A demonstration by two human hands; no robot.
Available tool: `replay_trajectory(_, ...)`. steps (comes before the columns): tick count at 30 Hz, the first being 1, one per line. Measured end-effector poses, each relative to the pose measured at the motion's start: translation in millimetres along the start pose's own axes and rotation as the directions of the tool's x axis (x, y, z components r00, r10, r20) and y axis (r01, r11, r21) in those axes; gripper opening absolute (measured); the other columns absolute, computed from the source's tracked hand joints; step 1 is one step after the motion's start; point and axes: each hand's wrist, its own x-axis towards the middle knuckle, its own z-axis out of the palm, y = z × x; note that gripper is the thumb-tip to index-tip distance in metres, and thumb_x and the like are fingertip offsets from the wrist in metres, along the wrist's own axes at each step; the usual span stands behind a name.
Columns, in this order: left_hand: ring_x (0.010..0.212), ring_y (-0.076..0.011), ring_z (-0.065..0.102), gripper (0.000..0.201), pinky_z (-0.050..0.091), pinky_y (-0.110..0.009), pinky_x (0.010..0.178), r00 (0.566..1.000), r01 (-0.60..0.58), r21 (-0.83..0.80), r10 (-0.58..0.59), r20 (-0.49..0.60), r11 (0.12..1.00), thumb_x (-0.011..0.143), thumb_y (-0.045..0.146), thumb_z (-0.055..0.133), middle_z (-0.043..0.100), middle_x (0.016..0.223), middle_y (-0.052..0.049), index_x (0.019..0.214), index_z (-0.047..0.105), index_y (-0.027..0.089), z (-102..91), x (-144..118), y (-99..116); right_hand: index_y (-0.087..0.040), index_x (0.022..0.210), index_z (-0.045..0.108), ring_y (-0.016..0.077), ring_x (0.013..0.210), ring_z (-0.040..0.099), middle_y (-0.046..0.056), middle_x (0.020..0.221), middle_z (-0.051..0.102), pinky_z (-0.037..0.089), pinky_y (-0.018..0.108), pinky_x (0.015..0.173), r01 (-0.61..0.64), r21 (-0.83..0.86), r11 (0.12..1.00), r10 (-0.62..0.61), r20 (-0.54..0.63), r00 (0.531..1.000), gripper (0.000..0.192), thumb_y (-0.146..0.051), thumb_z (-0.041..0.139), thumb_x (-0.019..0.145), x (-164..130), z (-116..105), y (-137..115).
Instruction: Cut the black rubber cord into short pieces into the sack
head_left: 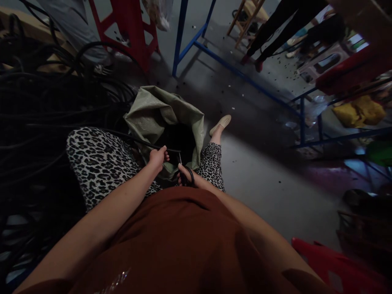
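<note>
Black tube (143, 143): gripped in left hand (158, 158), free end over the mouth of the green sack (198, 136). Long axis running left to right, dipping slightly toward the body at the free end. Coming in from the left, past the thigh in leopard-print trousers (101, 161).

Left hand: pinching the tube between thumb and fingers, short stub sticking out to the right. Right hand (183, 174): closed around the black handles of scissors (180, 158), blade pointing away from the body, roughly square to the tube axis.

Key relation: blade tip right at the free end, just right of left hand. Contact or small gap: cannot tell. Blade opening: too small to tell. Free end ahead of right hand, nearly level sideways; grip on the tube by left hand only.

Further out: sack gaping between the legs, dark inside. Big tangle of black tubing (39, 106) to the left. Beyond the sack, red stool (127, 30) and blue metal frame (179, 36).
</note>
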Motion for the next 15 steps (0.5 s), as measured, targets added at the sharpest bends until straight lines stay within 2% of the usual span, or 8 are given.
replay_trajectory(9, 0.039, -0.0077, 0.045, 0.016, 0.041, -0.022, 0.041, 1.0, 0.019, 0.087, -0.021, 0.015, 0.996, 0.077, 0.02, 0.055, 0.049, 0.053, 0.003, 0.066, 0.046, 0.016, -1.0, -6.2, -0.9, -0.01, 0.084, 0.057, 0.0122, 0.043, 0.059, 0.005, 0.059, 0.06, 0.034, 0.015, 0.034, 0.013, -0.031, 0.999, -0.013, 0.007, 1.0, 0.061, -0.068, 0.037, 0.087, 3.6, -0.4, -7.6)
replay_trajectory(15, 0.039, -0.0078, 0.045, 0.015, 0.04, -0.021, 0.04, 0.998, 0.047, 0.133, -0.051, 0.022, 0.99, 0.076, 0.018, 0.055, 0.049, 0.051, 0.003, 0.064, 0.047, 0.015, -1.1, -6.8, -1.6, -0.011, 0.086, 0.055, 0.0124, 0.044, 0.059, 0.005, 0.06, 0.059, 0.035, 0.017, 0.034, 0.001, -0.049, 0.999, -0.002, -0.008, 1.0, 0.06, -0.067, 0.036, 0.088, 5.3, -1.7, -8.7)
